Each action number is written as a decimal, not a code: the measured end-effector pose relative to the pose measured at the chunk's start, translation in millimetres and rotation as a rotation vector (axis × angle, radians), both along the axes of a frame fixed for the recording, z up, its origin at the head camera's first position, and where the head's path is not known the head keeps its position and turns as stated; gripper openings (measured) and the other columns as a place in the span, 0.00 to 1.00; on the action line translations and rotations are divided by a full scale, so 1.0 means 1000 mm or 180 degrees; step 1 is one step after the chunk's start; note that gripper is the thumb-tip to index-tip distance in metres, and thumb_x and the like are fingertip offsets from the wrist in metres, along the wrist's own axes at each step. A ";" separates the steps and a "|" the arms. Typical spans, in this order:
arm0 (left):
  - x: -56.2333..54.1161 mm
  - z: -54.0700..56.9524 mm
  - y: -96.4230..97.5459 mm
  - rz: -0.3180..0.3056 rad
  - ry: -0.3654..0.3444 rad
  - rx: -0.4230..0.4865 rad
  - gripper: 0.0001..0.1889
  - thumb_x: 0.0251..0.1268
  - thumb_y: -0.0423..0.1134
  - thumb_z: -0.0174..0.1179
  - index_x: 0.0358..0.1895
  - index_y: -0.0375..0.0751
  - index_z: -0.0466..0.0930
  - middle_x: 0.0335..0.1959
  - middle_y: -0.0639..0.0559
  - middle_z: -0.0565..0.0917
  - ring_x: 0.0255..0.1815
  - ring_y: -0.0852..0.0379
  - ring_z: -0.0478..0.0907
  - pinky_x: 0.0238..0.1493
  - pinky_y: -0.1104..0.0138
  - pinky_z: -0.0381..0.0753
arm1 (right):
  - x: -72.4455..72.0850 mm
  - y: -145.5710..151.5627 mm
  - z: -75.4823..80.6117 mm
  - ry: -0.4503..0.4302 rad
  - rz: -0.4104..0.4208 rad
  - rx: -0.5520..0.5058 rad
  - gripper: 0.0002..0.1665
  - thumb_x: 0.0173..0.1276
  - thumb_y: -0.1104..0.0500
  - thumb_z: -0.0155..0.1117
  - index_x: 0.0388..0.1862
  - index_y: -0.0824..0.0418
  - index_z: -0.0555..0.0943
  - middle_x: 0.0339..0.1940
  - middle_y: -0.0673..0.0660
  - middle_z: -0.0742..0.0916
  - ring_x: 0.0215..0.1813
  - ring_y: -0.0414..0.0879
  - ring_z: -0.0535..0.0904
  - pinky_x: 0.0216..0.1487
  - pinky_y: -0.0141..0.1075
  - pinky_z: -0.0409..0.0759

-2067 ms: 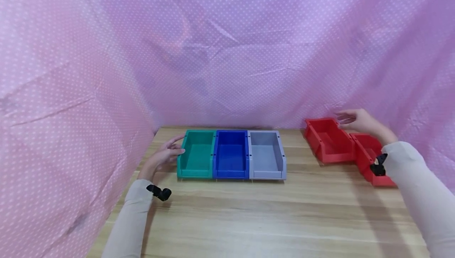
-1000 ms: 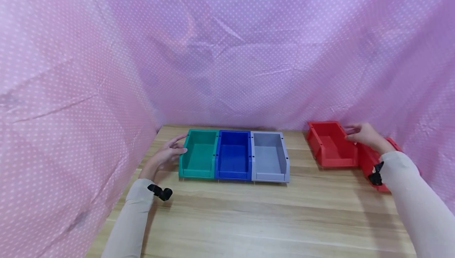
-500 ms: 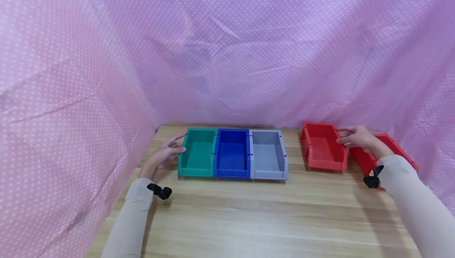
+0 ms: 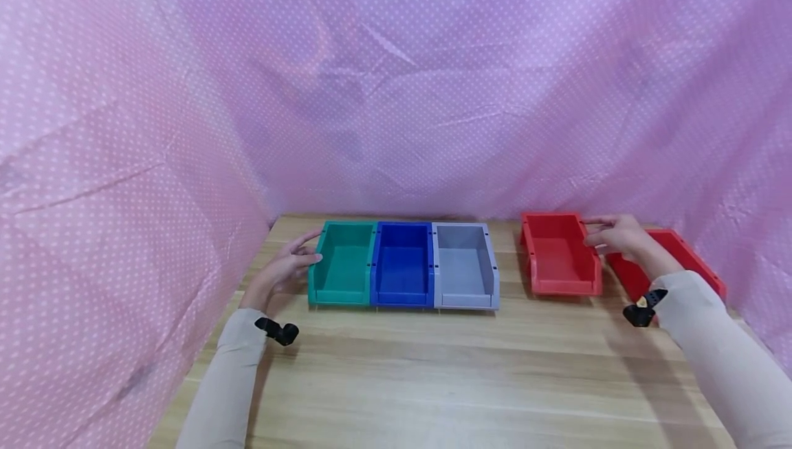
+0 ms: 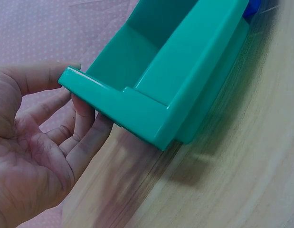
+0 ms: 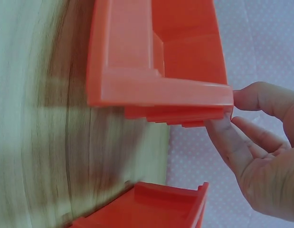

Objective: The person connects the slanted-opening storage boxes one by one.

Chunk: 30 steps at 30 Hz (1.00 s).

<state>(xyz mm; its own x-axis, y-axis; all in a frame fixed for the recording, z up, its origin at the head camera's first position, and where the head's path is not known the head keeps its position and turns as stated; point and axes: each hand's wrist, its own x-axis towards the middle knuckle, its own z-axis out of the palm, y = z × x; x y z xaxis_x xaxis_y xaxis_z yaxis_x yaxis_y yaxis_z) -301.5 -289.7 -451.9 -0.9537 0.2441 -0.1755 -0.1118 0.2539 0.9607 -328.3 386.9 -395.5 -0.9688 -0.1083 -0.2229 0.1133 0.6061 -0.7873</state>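
Note:
In the head view a green storage bin (image 4: 342, 265), a blue storage bin (image 4: 402, 265) and a grey storage bin (image 4: 465, 267) stand side by side in one row. My left hand (image 4: 286, 269) pinches the green bin's left side rim, thumb on top and fingers under it in the left wrist view. Farther right, a red storage bin (image 4: 562, 256) stands apart from the row, its low front facing me. With the thumb at its right rim and fingers beneath the edge, my right hand (image 6: 265, 142) holds that bin.
A second red storage bin (image 4: 687, 256) lies at an angle on the right, partly hidden behind my right wrist. All stand on a wooden table (image 4: 421, 373). Pink dotted cloth (image 4: 402, 91) hangs close behind the table and along its sides.
My right hand has taken hold of the front red bin, which has shifted left and turned straighter. The second red bin has turned and sits apart from it. My left hand keeps its place.

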 end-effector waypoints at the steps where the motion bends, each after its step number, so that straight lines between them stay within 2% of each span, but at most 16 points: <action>1: 0.000 0.000 0.000 -0.0003 -0.0003 0.0002 0.37 0.77 0.35 0.57 0.83 0.52 0.51 0.51 0.52 0.72 0.48 0.61 0.74 0.50 0.70 0.78 | 0.000 -0.001 0.001 0.0024 -0.0003 -0.0015 0.41 0.72 0.65 0.64 0.77 0.77 0.58 0.62 0.78 0.79 0.41 0.38 0.85 0.47 0.42 0.88; 6: 0.001 -0.002 -0.001 -0.0019 -0.0021 0.0037 0.37 0.77 0.36 0.57 0.83 0.51 0.50 0.50 0.52 0.70 0.48 0.61 0.72 0.52 0.71 0.78 | 0.004 -0.005 0.004 0.0079 0.0036 -0.0060 0.41 0.71 0.67 0.65 0.76 0.79 0.58 0.58 0.76 0.83 0.39 0.34 0.85 0.45 0.40 0.88; 10: 0.001 -0.002 -0.001 -0.0008 -0.0017 0.0082 0.37 0.77 0.35 0.57 0.83 0.51 0.50 0.49 0.53 0.70 0.47 0.62 0.72 0.52 0.72 0.78 | 0.007 -0.008 0.009 0.0115 0.0013 -0.0050 0.41 0.71 0.67 0.65 0.76 0.78 0.59 0.57 0.74 0.84 0.38 0.37 0.85 0.38 0.39 0.88; 13: 0.001 -0.001 -0.001 -0.0006 -0.0014 0.0106 0.37 0.77 0.35 0.56 0.83 0.50 0.49 0.48 0.54 0.69 0.46 0.62 0.73 0.53 0.72 0.78 | 0.008 -0.011 0.014 0.0136 0.0003 -0.0039 0.41 0.71 0.66 0.65 0.77 0.77 0.59 0.60 0.76 0.82 0.38 0.40 0.86 0.35 0.40 0.87; 19: 0.001 -0.001 -0.001 -0.0013 -0.0005 0.0105 0.38 0.77 0.36 0.56 0.83 0.50 0.49 0.48 0.54 0.68 0.46 0.63 0.72 0.53 0.72 0.77 | 0.010 -0.019 0.024 0.0125 0.0065 0.0033 0.41 0.72 0.63 0.65 0.78 0.73 0.60 0.69 0.80 0.72 0.44 0.41 0.88 0.45 0.39 0.88; 25: 0.002 0.001 -0.001 -0.0028 0.0042 0.0113 0.37 0.77 0.36 0.57 0.83 0.50 0.50 0.48 0.53 0.68 0.46 0.63 0.72 0.53 0.73 0.77 | 0.014 -0.029 0.034 0.0111 0.0069 0.0095 0.43 0.72 0.60 0.67 0.79 0.68 0.61 0.70 0.78 0.73 0.48 0.45 0.88 0.51 0.43 0.87; 30: 0.002 0.001 -0.001 -0.0012 0.0012 0.0090 0.37 0.77 0.36 0.57 0.83 0.51 0.50 0.49 0.53 0.68 0.47 0.62 0.72 0.56 0.72 0.76 | 0.016 -0.039 0.041 0.0160 0.0120 0.0053 0.41 0.72 0.62 0.66 0.79 0.70 0.61 0.70 0.78 0.73 0.48 0.41 0.87 0.51 0.41 0.87</action>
